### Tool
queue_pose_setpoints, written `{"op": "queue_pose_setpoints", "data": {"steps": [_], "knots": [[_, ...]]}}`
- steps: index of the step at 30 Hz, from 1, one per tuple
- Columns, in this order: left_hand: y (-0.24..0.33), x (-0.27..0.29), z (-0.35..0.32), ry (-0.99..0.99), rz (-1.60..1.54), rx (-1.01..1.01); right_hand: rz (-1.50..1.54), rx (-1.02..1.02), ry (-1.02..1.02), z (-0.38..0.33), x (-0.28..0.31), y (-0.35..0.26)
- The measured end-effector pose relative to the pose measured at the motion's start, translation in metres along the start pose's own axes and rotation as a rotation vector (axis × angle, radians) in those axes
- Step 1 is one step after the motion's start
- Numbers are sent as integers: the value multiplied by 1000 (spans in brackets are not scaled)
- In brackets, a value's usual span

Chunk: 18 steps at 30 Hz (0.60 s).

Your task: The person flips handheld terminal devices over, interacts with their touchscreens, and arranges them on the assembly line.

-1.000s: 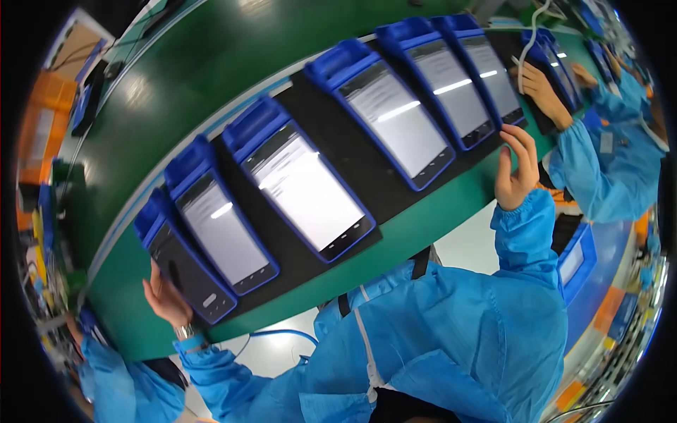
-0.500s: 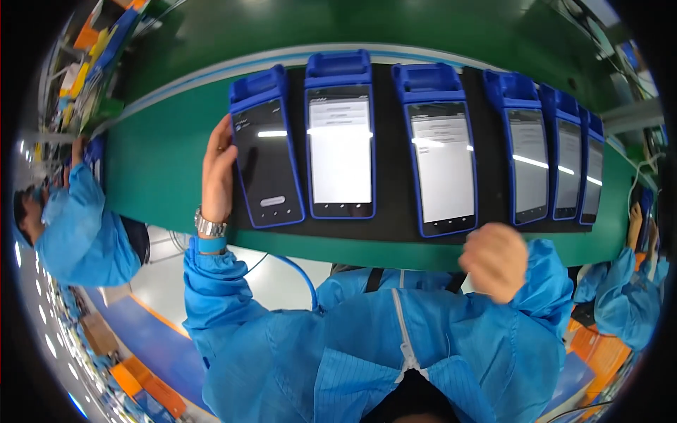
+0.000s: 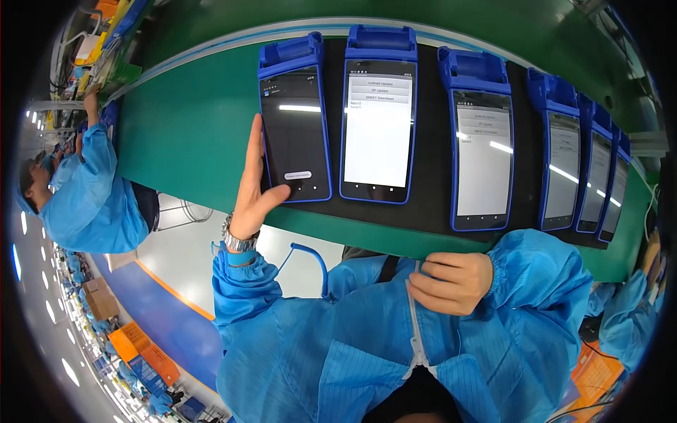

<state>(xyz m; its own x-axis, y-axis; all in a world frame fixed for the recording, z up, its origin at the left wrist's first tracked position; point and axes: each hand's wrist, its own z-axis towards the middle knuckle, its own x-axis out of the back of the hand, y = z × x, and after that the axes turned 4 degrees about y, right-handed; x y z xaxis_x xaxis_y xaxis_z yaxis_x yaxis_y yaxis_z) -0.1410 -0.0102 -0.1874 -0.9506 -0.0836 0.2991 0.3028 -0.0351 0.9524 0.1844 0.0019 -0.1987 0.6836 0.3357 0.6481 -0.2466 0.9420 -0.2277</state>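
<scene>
Over to upper left of centre in the frame: find the dark-screened handheld [image 3: 300, 134] there, at the left end of the black mat [image 3: 428, 190] on the green tabletop [image 3: 190, 134]. Now see the left grip [image 3: 250, 190] along its left side, released, fingers straight against the blue edge, thumb angled over the lower left corner. Light press or mere hover for that thumb? No telling from here. Down to lower right of centre for the right grip [image 3: 451, 282]: fingers curled in front of the blue jacket [image 3: 296, 331], close to the zip [image 3: 415, 317]. Clenched on something or on nothing, cannot tell.

To do this well, probably best to steady that edge with flat fingers, without squeezing, without shoving toward the white-screened handheld [image 3: 379, 134] just to the right. Read the pale bubble [image 3: 297, 175] low on the dark screen before any tap. Mind the thumb, so near the bottom buttons; tap squarely, one fingertip only.
</scene>
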Motion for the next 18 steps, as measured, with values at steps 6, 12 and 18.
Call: {"op": "queue_pose_setpoints", "data": {"steps": [6,12,18], "knots": [[-4,1,-1,46,34,34,-11,-103,-52,-2,-3,0],[-1,2,-1,54,48,41,-36,-158,-185,0,-4,1],[5,-3,12,159,70,20,-12,-190,-177,0,-5,1]]}}
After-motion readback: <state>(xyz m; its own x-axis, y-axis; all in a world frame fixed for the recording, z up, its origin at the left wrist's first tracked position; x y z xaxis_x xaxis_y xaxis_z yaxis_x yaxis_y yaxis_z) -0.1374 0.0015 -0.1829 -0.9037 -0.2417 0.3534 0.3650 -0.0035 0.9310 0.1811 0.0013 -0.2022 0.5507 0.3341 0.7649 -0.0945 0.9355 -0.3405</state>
